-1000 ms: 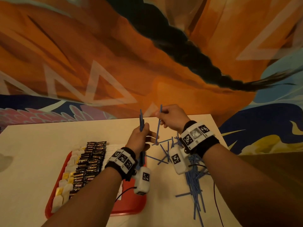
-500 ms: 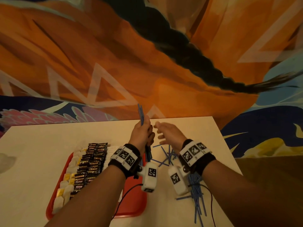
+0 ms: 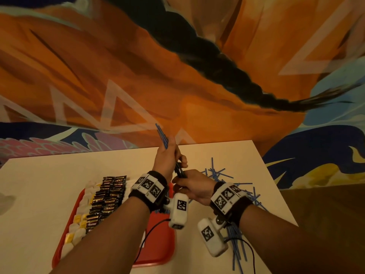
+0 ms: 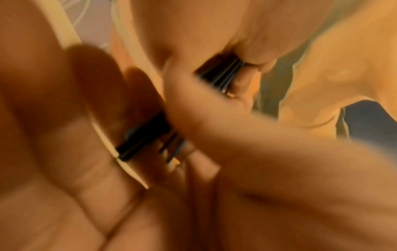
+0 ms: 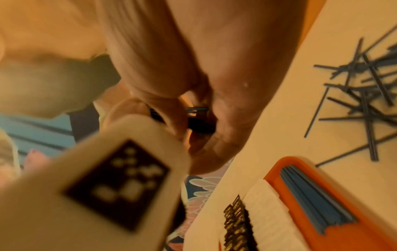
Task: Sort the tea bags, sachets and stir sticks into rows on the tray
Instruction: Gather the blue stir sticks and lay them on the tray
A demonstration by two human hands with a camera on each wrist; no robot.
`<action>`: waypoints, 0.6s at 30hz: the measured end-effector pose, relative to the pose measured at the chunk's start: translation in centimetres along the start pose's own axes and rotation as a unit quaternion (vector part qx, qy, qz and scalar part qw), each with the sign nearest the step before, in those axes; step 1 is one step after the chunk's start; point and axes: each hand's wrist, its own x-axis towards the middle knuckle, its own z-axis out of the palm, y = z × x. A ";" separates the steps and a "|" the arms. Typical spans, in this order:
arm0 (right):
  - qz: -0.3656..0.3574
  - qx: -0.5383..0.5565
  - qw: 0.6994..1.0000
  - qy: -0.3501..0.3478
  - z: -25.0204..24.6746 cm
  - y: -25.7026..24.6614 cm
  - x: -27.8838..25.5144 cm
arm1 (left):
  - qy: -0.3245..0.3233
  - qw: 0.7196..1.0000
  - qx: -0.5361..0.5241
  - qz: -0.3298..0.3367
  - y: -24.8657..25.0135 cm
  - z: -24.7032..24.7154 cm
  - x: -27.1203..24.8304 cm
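Left hand (image 3: 167, 159): fingers curled tight round a bundle (image 3: 162, 136) of blue stir sticks, held above the table, top ends fanning out past the fist. Right hand (image 3: 192, 184): fingers bent in at the bundle's lower end just under the left fist. The wrist views are blurred there, so it appears to pinch or tap the ends, but whether it grips them cannot be told.

Step in hand, by judgement: squaring up a gathered bundle before laying it on the tray (image 3: 158, 252). The next move calls for level ends, then carriage to the tray and setting down parallel to the sticks already there, without splaying.

Outward: loose sticks (image 3: 219, 173) lie crossed on the table (image 3: 59, 171) to the right of the hands, more below the right wrist. The tray sits left, carrying a row of dark sachets (image 3: 106, 196) and a paler row of packets (image 3: 83, 210) beside it.

View differences: the head view gives both hands and the overall layout. Only the right wrist view shows a flat row of blue sticks (image 5: 311, 198) already laid along the tray's near edge, beside white sachets (image 5: 264, 203). The left wrist view shows only fingers closed on dark sticks.
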 end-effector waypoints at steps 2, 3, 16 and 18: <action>-0.005 -0.012 1.000 0.021 -0.1 0.2 0.2 | -0.023 1.000 0.006 -0.016 -0.1 -0.1 -0.1; -0.005 -0.014 1.000 0.028 -0.1 0.2 0.2 | -0.029 0.999 0.012 -0.023 -0.1 -0.1 -0.1; 0.036 0.178 0.983 0.026 -0.8 -1.1 -0.1 | 0.014 0.999 -0.051 -0.006 -1.1 0.9 -0.9; 0.032 0.188 0.982 0.017 -0.6 -1.2 -0.2 | 0.021 0.999 -0.027 -0.006 -1.4 0.8 -0.9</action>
